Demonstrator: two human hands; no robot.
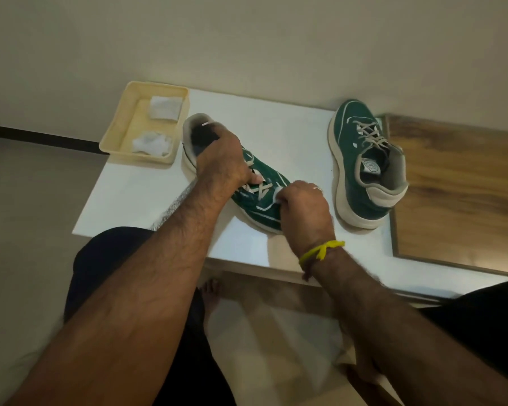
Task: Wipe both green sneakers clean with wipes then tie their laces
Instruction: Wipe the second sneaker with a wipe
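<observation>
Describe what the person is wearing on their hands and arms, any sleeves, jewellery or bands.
Both forearms are bare, with no sleeves or gloves in view. The right hand has a ring on one finger, and that wrist carries a knotted yellow thread band with a darker thread just below it. The left hand and its wrist show nothing worn.

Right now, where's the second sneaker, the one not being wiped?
In the head view, the untouched sneaker stands on the white table's right end, beside the wooden panel, apart from both hands.
</observation>
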